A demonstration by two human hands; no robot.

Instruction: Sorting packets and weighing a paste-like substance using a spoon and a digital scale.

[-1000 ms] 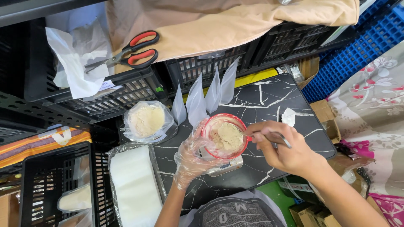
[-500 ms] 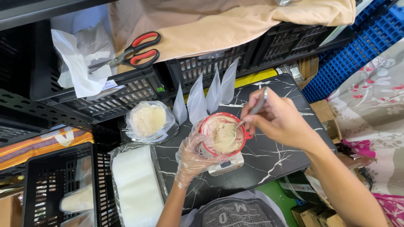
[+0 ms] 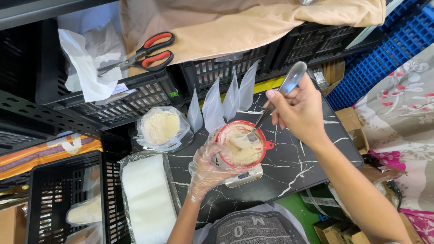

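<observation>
A red-rimmed bowl (image 3: 242,145) of pale powder is steadied on a small scale (image 3: 244,175) atop the black marbled table (image 3: 307,158), gripped by the gloved left hand (image 3: 209,166). A metal spoon (image 3: 276,99) is grasped by the bare right hand (image 3: 299,110), its tip dipped into the bowl. A bagged tub of powder (image 3: 160,128) sits nearby to the left.

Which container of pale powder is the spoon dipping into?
The red-rimmed bowl, held by the gloved left hand; the plastic-wrapped tub sits untouched farther left.
</observation>
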